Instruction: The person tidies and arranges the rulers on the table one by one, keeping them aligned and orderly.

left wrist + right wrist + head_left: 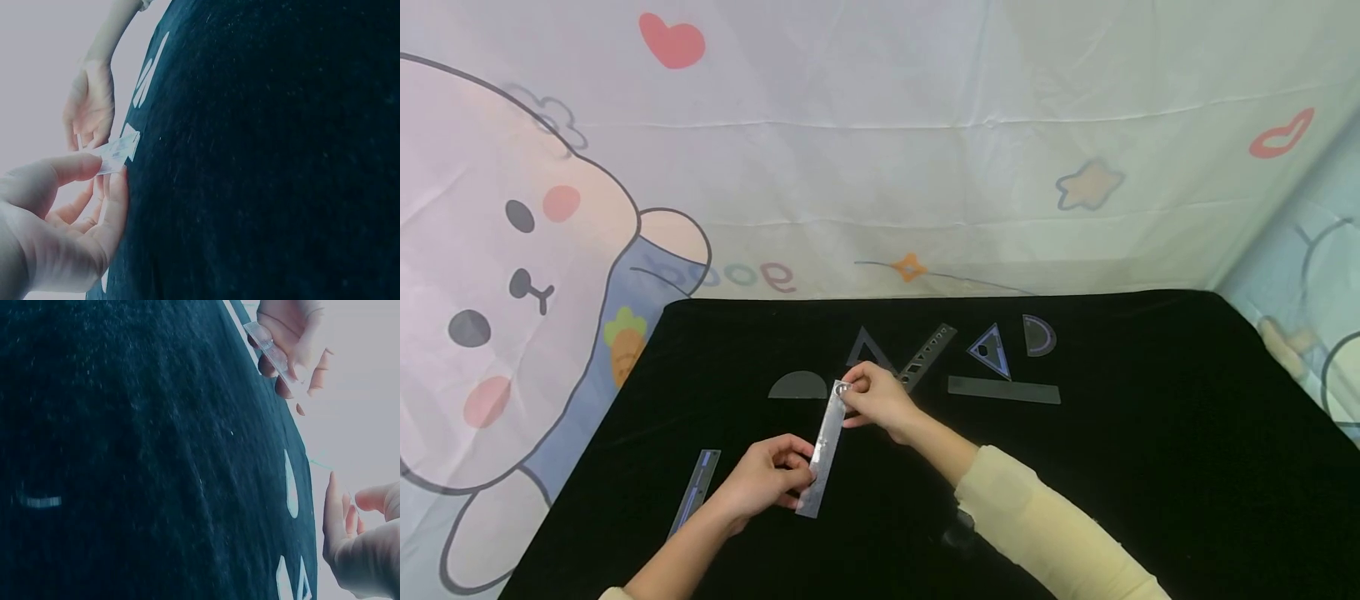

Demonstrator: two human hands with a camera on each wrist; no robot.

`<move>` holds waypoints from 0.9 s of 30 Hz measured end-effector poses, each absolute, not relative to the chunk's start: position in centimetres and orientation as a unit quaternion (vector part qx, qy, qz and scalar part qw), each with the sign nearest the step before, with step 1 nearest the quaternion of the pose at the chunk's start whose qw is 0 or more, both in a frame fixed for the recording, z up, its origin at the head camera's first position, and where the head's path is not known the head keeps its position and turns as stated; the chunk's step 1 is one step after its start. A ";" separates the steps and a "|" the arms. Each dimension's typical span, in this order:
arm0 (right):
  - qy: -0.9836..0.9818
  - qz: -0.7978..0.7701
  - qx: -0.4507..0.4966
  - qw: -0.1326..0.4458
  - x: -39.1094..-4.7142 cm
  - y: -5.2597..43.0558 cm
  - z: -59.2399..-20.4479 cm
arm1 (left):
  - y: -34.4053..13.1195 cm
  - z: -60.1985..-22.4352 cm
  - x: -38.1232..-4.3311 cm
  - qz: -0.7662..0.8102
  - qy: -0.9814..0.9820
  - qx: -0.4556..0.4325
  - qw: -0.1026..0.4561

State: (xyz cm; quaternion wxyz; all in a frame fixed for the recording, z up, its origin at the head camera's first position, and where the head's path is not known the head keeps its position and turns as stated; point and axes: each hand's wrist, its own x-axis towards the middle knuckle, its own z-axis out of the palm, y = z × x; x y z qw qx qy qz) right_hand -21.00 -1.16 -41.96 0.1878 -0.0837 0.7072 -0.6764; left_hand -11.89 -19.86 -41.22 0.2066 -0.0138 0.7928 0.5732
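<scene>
Both hands hold a clear ruler (pixel 824 450) tilted above the black cloth. My left hand (pixel 769 475) pinches its lower end between thumb and fingers; the left wrist view shows the thumb on the ruler (pixel 120 154). At the upper end, by a round mark or hole, my right hand (pixel 880 400) grips it with thumb and fingertips. In the right wrist view the ruler's far part is washed out near the right hand (pixel 369 547). A protractor (pixel 798 385) lies just left of the ruler's top. Partly hidden behind the right hand is a set square (pixel 863 340).
On the black cloth (pixel 1150 467) lie a stencil ruler (pixel 928 354), a blue-marked set square (pixel 998 357), a blue-marked protractor (pixel 1039 337) and a plain ruler (pixel 1004 390). Another blue-lined ruler (pixel 696 490) lies left of the left forearm. A printed curtain (pixel 925 167) hangs behind.
</scene>
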 end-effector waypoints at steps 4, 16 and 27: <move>0.705 -0.677 -0.077 0.197 -20.7 -1.9 -42.1 | -20.7 -41.2 -11.5 0.569 0.792 -0.007 0.221; 0.706 -0.670 -0.067 0.219 -20.1 -3.9 -42.6 | -22.8 -41.2 -10.6 0.560 0.793 -0.001 0.238; 0.716 -0.654 -0.083 0.232 -19.4 -5.3 -43.1 | -23.9 -40.9 -9.5 0.555 0.795 -0.018 0.245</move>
